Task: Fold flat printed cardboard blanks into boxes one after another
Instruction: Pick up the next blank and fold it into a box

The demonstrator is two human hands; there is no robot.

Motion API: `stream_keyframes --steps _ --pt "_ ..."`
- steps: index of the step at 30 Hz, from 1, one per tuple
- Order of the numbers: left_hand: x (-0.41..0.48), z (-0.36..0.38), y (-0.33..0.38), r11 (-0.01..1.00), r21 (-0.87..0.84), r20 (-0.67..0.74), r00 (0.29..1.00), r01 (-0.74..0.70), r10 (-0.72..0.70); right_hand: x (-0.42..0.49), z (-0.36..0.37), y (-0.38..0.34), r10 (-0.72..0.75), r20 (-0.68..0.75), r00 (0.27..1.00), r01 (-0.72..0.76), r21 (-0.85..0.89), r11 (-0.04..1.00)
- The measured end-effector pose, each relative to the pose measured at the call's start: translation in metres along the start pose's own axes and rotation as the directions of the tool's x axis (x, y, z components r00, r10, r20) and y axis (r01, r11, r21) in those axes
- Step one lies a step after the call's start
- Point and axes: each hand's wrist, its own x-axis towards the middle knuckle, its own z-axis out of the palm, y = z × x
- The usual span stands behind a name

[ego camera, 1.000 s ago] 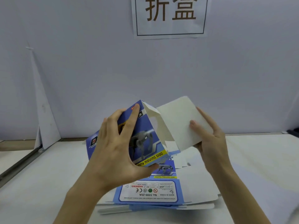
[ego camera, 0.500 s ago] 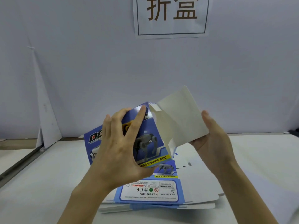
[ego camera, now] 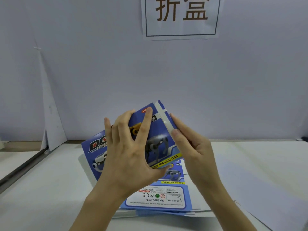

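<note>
Now blue printed box [ego camera: 156, 140], flap closed

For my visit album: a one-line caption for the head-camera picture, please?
Left hand grips a blue printed box; right hand presses its end flap shut above a stack of flat blanks.

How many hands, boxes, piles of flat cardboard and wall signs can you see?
hands: 2 (left hand, right hand)
box: 1
pile of flat blanks: 1
wall sign: 1
total: 5
</note>
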Motion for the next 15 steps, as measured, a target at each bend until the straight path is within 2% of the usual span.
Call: stream_keyframes --steps 7,12,15 --pt "-0.001 0.001 0.005 0.999 0.046 0.016 1.0 -0.015 0.014 0.001 0.002 0.004 0.02 -0.086 0.996 -0.025 -0.058 0.998" --pt "-0.005 0.007 0.007 0.991 0.11 0.013 0.998 -0.07 0.069 0.0 0.002 0.006 -0.008 -0.16 0.987 -0.023 -0.186 0.982" --pt "-0.005 0.01 0.01 0.988 0.131 0.014 0.997 -0.077 0.076 0.001 -0.002 0.006 0.03 -0.128 0.991 -0.052 -0.177 0.983"
